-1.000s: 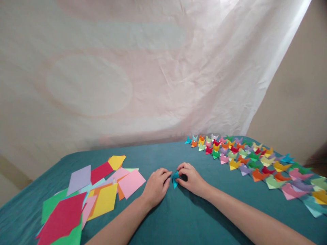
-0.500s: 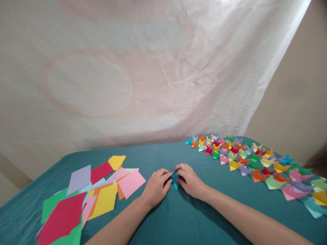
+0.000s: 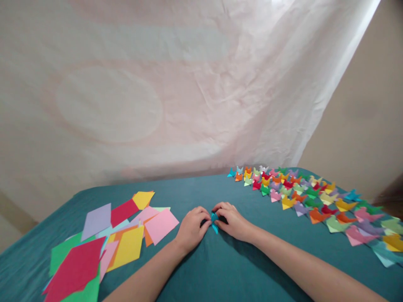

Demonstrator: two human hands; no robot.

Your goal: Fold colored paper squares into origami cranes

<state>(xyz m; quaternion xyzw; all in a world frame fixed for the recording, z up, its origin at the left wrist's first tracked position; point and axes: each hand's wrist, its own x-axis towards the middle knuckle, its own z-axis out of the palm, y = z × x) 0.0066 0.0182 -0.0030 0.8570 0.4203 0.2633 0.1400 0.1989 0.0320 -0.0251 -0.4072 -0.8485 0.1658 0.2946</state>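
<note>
A small folded piece of blue paper [image 3: 214, 222] is between my hands, low over the middle of the table. My left hand [image 3: 194, 226] has thumb and forefinger pinched at its left side. From the right, my right hand [image 3: 231, 221] grips it with curled fingers and thumb. The fingertips cover part of the paper, so its full folded shape is hidden. A pointed end of it sticks out toward me below the fingers.
Left of my hands lies a loose spread of coloured paper sheets [image 3: 127, 247]. Several rows of folded paper birds [image 3: 288, 203] stand along the right side. A green cloth [image 3: 201, 272] covers the table, and a pale sheet [image 3: 189, 105] hangs behind it.
Both hands stay nearly in place around the blue paper. The paper has turned slightly between the fingers, and the whole view has shifted a little.
</note>
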